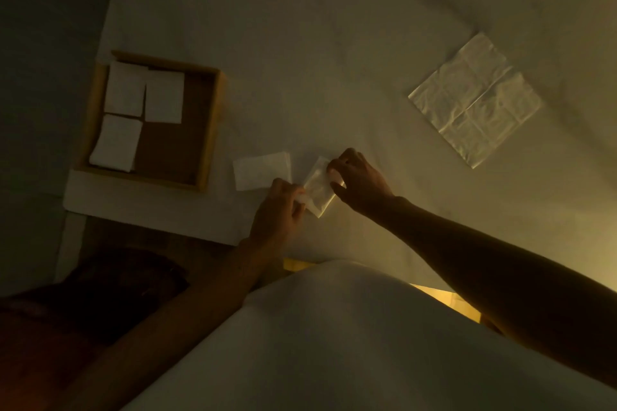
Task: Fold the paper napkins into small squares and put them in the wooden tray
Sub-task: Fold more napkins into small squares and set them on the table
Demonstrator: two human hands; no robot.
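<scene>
At the left, the wooden tray (pixel 213 130) on the white-covered counter (pixel 317 43) holds three folded squares (pixel 125 88). Just right of it lies another folded napkin (pixel 262 170). Next, the left hand (pixel 278 210) and right hand (pixel 359 180) each pinch a small napkin (pixel 319 190), grips narrow. An unfolded napkin (pixel 475 100) lies far right.

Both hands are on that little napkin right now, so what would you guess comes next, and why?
Probably pressing the last crease flat. The napkin between the left hand and right hand looks nearly square-sized but lifted, not flat. After that it likely joins the three squares in the wooden tray, as may the folded one lying beside it.
</scene>
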